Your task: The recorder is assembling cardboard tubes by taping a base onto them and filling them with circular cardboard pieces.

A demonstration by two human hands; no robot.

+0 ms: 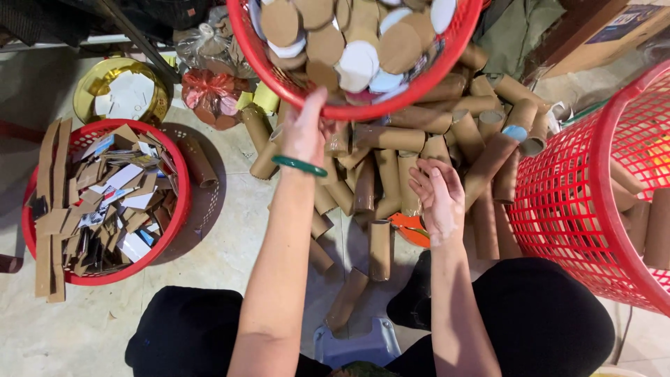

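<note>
Left hand (305, 132) reaches up to the rim of the top basket (293, 87), fingers curled at the red rim; whether they grip it or only touch, can't tell. A green bangle (299, 165) sits on that wrist. Right hand (438, 199) hovers over the tube pile (419, 139), palm up, fingers loosely spread, holding nothing.

Progress, as a judgement: early to mid. The top basket is heaped with round card discs (349, 38), brown and white. Many brown card tubes lie loose on the floor (230, 251) between the knees and beyond, mostly open-ended; one shows a blue cap (515, 132). A few tubes sit inside the right basket (565, 202), so most of the pile looks unhandled.

The left basket (178, 174) holds card strips and scraps. A gold tin (91, 87) stands behind it.
</note>
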